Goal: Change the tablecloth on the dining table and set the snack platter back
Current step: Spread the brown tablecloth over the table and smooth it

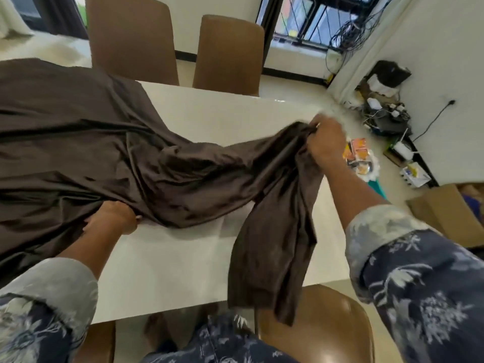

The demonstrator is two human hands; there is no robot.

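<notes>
Brown tablecloth (91, 142) hides gripping left hand's (115, 216) fingertips; right hand (327, 142) clutches it.

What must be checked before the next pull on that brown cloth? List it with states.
1. Right hand grip on dark brown satin tablecloth: ok, bunched end held.
2. Left hand grip at cloth's near edge on white table top: ok.
3. Cloth lying flat: not ok, creased and gathered.
4. Loose end clear of brown chair seat: not ok, hangs over it.
5. Cloth's left side: cannot tell, out of frame.
</notes>
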